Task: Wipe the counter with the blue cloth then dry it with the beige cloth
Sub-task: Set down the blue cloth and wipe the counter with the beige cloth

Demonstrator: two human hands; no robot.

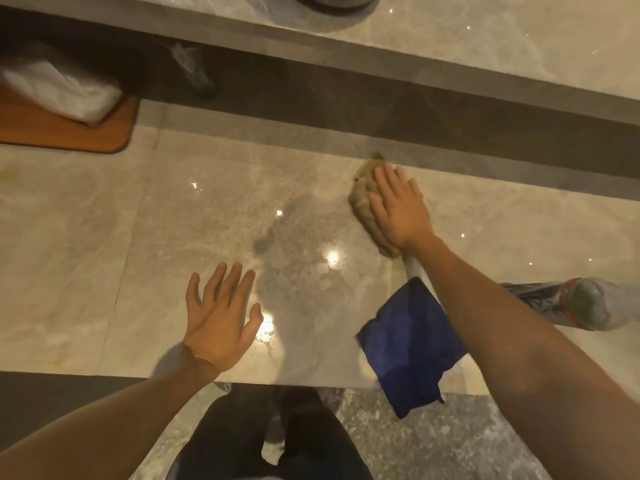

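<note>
The counter [207,209] is left wet in the middle, so drying is judged underway. The blue cloth [412,344] has been laid aside at the near edge, overhanging it. The beige cloth [367,206] is pressed flat under the open right hand [398,209]; the left hand [218,320], spread and empty, is braced on the stone. No writing is legible
</note>
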